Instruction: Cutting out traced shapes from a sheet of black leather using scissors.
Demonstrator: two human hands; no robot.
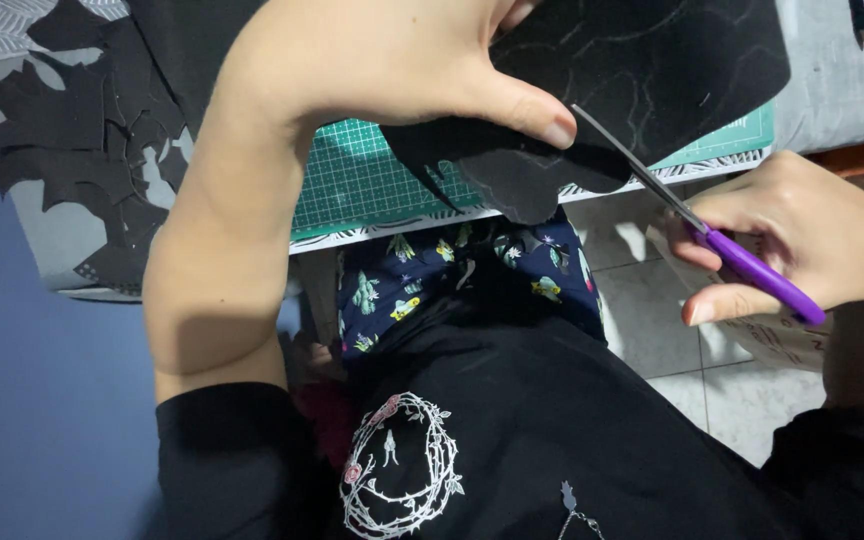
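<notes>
- Nearest the wearer, a black top with a white wreath print (397, 465) fills the lower view; above it lies a lap in dark, patterned trousers (422, 280), over a pale tiled floor (652, 320).
- The right hand (812, 240) sits at the right, fingers curled through the purple handles of the scissors (697, 228). Their blades run long and slim up and leftward, the tips meeting the edge of the black sheet (642, 60) just under the left thumb.
- The left hand (382, 60) comes in from above, pinching that black sheet, thumb pressed flat on its lower edge; it is closed on the sheet.
- So the sheet lies up and left of the right hand, held out over the table's edge; the left hand is already on it, the right reaches it only through the blades.
- Beneath the sheet is a green gridded cutting mat (362, 185).
- Further left, black cut scraps (62, 130) are scattered on a leaf-patterned surface.
- Far top right, a pencil (862, 20) rests on grey cloth.
</notes>
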